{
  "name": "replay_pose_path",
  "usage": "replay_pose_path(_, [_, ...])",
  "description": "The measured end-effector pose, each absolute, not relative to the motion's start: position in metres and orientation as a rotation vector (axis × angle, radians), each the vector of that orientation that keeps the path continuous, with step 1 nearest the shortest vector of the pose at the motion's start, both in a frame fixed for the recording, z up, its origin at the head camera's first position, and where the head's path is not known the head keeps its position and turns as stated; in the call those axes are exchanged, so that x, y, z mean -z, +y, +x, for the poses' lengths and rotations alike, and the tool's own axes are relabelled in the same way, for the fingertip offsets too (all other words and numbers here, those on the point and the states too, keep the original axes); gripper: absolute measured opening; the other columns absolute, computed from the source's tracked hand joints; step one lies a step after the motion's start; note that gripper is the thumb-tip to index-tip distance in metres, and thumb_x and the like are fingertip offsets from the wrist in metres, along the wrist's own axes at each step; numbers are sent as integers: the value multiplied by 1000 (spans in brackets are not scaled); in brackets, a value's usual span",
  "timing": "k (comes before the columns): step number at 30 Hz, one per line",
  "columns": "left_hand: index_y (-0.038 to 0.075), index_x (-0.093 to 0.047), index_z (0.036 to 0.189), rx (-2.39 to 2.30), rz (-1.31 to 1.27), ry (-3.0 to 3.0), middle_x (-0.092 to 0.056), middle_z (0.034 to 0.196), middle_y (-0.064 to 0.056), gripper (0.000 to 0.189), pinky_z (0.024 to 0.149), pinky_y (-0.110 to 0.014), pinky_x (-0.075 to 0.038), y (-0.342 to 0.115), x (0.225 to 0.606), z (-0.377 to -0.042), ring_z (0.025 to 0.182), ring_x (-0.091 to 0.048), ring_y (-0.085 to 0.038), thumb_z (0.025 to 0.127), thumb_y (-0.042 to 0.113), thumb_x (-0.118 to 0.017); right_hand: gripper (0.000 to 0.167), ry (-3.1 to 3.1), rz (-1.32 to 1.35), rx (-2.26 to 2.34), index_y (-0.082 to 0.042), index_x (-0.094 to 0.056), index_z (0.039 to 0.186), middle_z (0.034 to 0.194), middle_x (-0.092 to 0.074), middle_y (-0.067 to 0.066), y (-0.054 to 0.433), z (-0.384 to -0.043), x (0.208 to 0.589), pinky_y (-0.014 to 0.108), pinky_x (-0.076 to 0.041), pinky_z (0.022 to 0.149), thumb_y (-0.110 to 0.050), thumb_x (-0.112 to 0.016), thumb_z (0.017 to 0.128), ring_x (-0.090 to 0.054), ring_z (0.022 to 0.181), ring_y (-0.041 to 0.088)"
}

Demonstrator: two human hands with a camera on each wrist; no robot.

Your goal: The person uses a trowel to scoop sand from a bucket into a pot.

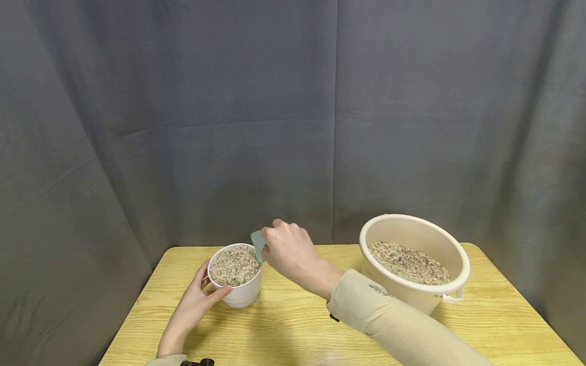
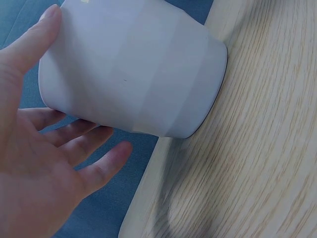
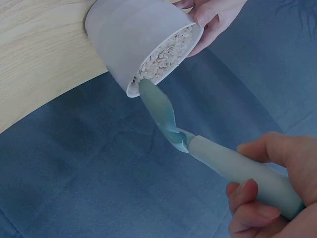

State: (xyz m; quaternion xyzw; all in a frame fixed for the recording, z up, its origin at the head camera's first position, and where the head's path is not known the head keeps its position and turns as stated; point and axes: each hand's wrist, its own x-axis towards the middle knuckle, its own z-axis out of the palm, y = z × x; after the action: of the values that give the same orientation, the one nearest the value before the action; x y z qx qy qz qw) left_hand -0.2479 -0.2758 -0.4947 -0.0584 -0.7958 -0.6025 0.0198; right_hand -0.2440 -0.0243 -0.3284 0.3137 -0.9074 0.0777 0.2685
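Observation:
A white ribbed pot (image 1: 244, 295), filled close to its rim with pale coarse granular soil mix (image 1: 234, 265), stands at the left part of the table. My left hand (image 1: 194, 300) holds it from the left, thumb at the rim and fingers around the side. With my right hand (image 1: 290, 249) I grip the pale handle of a small grey-green trowel (image 3: 158, 109). Its blade tip touches the mix just inside the pot's right rim, as the right wrist view shows. In the left wrist view the pot's base sits on the wood.
A large cream bucket (image 1: 421, 300) stands at the right of the table, part-filled with similar mix (image 1: 409, 263) with darker bits. It has a white handle (image 1: 453, 297) at its side, and my right forearm passes in front of it. Grey curtains (image 1: 256, 127) hang behind the wooden table (image 1: 320, 335).

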Motion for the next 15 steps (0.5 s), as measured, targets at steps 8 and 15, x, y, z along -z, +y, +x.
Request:
replay_pose_path(8, [8,-14,156,1864,-189,-2464,-28,154,-22,94,107,-53,-36,-275,493,-248,140,-28,-40,87,24,-76,14,-2529,828,-432,-13,-63,65,66,-56,-1,-8,-250,314,25,-41,46,-6,-70,74,-46,58,11])
replay_pose_path(15, [9,-14,156,1864,-177,-2465,-27,154,-23,94,106,-52,-38,-275,493,-247,140,-28,-40,87,23,-76,2,-2606,787,-668,-12,-74,77,69,-64,-3,15,-259,301,25,-47,52,-12,-72,76,-53,58,10])
